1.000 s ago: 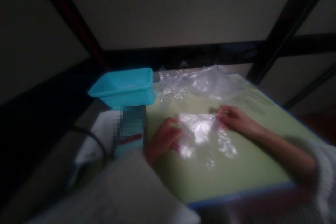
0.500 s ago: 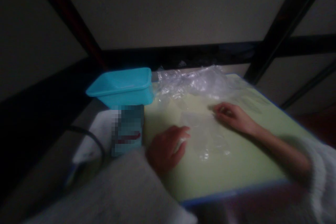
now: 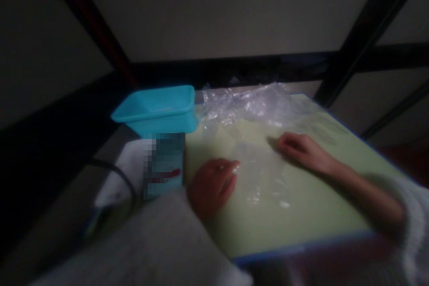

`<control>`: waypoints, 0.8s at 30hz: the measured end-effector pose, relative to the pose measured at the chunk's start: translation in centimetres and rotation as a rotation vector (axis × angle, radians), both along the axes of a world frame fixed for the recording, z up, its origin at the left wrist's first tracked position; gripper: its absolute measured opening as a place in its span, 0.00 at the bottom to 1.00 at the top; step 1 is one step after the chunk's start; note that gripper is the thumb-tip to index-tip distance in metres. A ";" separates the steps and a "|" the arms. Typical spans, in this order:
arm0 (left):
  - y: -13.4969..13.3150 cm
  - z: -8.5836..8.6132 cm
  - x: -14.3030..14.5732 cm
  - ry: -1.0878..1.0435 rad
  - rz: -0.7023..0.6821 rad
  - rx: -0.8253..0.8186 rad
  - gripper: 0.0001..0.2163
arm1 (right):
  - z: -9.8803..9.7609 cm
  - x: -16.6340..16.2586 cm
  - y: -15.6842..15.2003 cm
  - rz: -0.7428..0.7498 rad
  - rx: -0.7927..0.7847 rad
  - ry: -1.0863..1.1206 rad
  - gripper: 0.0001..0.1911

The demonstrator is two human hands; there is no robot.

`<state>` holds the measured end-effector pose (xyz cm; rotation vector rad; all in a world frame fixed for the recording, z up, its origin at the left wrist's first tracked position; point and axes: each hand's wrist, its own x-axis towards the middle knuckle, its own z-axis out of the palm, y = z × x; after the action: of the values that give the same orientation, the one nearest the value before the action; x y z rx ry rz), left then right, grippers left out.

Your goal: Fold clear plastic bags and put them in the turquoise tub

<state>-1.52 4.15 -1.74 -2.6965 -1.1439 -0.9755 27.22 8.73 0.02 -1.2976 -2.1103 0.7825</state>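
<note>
A flat clear plastic bag [image 3: 263,174] lies on the pale yellow-green tabletop, its lower edge catching the light. At its left edge, my left hand [image 3: 212,187] has thumb and fingers drawn together in a pinch on the plastic. My right hand [image 3: 298,148] rests on the tabletop just beyond the bag's upper right corner. Its fingers are curled closed, and whatever may be in them is hidden. Behind the bag spreads a heap of crumpled clear plastic [image 3: 254,105]. The picture is dim and blurred.
A turquoise plastic basin [image 3: 157,120] stands at the back left. In front of it are a pixelated box-like item [image 3: 166,165], a white object [image 3: 129,170] and a dark cable [image 3: 115,170]. The table [image 3: 321,214] has a blue edge; a wall rises behind.
My left thumb and fingers have closed together at the bag's edge, and the bag has shifted slightly left. My right hand has moved slightly right, its fingers more curled.
</note>
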 end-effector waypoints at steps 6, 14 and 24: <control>1.0 0.3 -0.5 0.086 0.089 -0.056 0.13 | 1.4 -0.4 -1.2 0.257 -0.209 0.058 0.11; 1.4 0.0 -0.4 0.175 0.121 -0.108 0.19 | 1.4 -1.1 -2.4 0.612 -0.480 0.132 0.11; -1.6 1.0 0.9 0.079 -0.223 0.038 0.13 | 0.2 -1.4 -1.2 0.331 0.417 -0.205 0.21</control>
<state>-0.59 2.55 -0.73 -2.8486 -0.8152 -0.8950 25.81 7.48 0.23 -0.8475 -2.5203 0.3097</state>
